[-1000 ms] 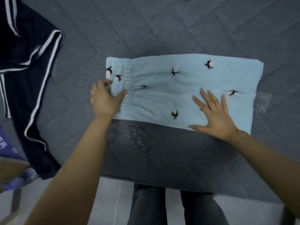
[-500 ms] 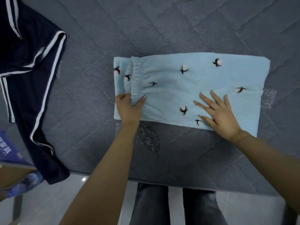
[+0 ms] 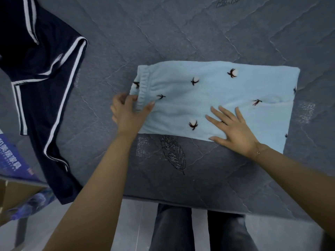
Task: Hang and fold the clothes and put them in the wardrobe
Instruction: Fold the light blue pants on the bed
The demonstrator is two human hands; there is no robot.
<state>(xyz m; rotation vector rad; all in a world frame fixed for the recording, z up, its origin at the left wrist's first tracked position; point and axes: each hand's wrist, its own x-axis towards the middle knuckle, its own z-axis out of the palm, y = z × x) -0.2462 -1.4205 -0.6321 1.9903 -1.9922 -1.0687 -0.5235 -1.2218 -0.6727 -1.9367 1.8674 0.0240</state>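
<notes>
Garment: the light blue fleece trousers with small dark bird prints [image 3: 217, 98] lie folded into a rectangle on the grey quilted mattress [image 3: 181, 33], close to its near edge.
Left hand: the left hand [image 3: 126, 113] pinches the gathered elastic waistband [image 3: 145, 87] at the left end of the trousers, thumb on top, probably to lift this end for the next fold.
Right hand: the right hand [image 3: 233, 129] lies flat with fingers spread on the near part of the fleece, likely to keep it from sliding.
Beside: a navy garment with white stripes [image 3: 41, 73] waits unfolded at the left edge of the mattress.
Wardrobe: not visible.
</notes>
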